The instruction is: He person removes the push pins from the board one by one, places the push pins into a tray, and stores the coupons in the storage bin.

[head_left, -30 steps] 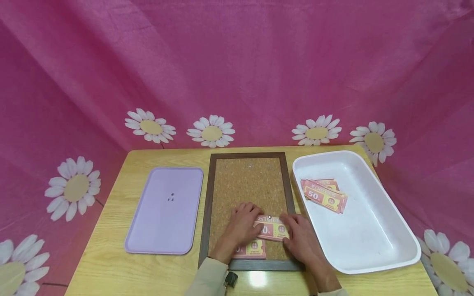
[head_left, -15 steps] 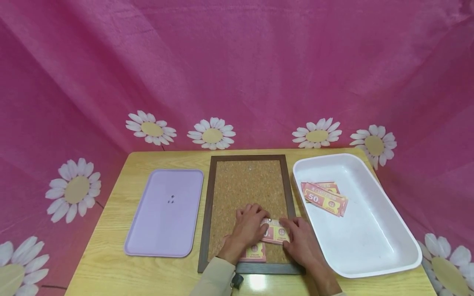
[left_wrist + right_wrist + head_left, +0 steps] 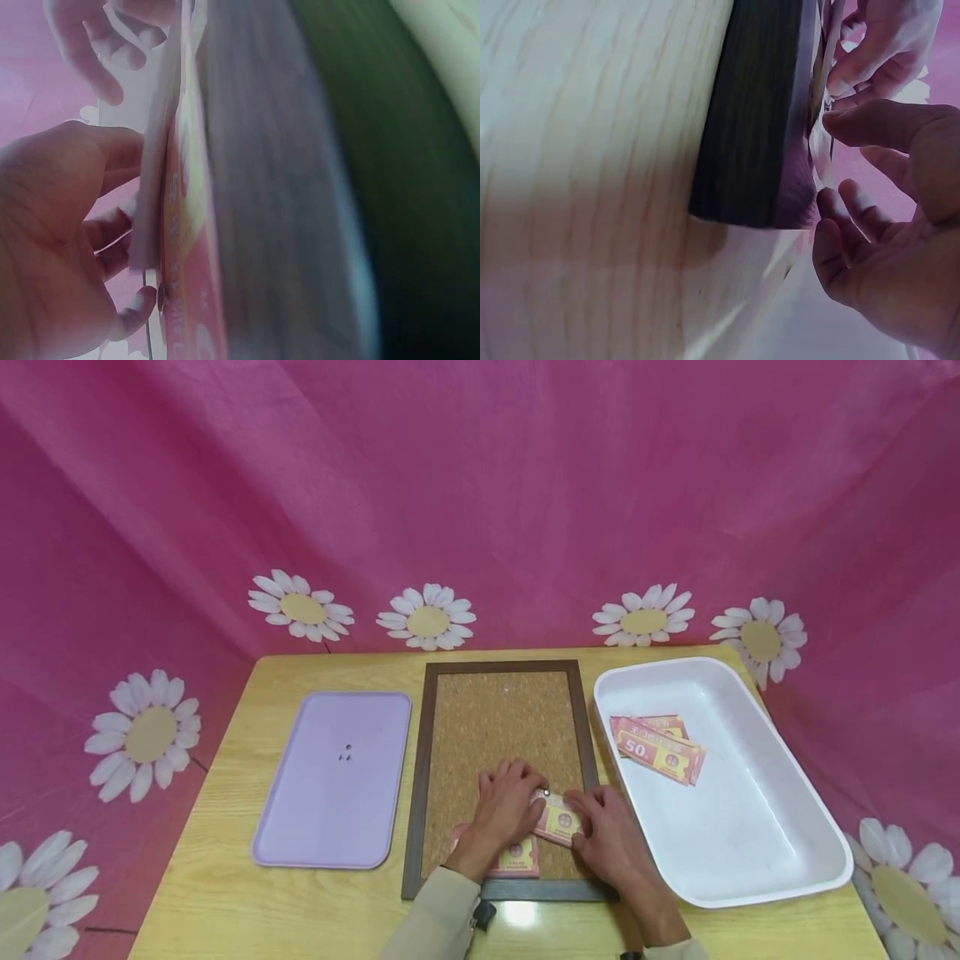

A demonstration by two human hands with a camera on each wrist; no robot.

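Observation:
In the head view, a small stack of pink and yellow coupons (image 3: 558, 821) lies tilted over the lower right part of a cork board (image 3: 495, 727). A small round pin head (image 3: 546, 792) shows at its upper edge. My left hand (image 3: 504, 810) grips the stack's left part with fingers above and thumb below, covering it. At the right end, my right hand (image 3: 611, 835) pinches the stack between thumb and fingers. Another coupon stack (image 3: 517, 858) lies below, partly under my left wrist. In the left wrist view the held coupons (image 3: 154, 180) are seen edge-on.
A white tub (image 3: 735, 810) stands to the right, holding several loose coupons (image 3: 660, 750). On the left lies a purple tray (image 3: 330, 818) with a few tiny dark pieces (image 3: 347, 753). The board's dark frame (image 3: 417, 810) rests on a wooden table (image 3: 202, 868).
My left hand has slid right along the coupons, covering more of them. The stack has tilted, its right end lower. My right hand stays at that end.

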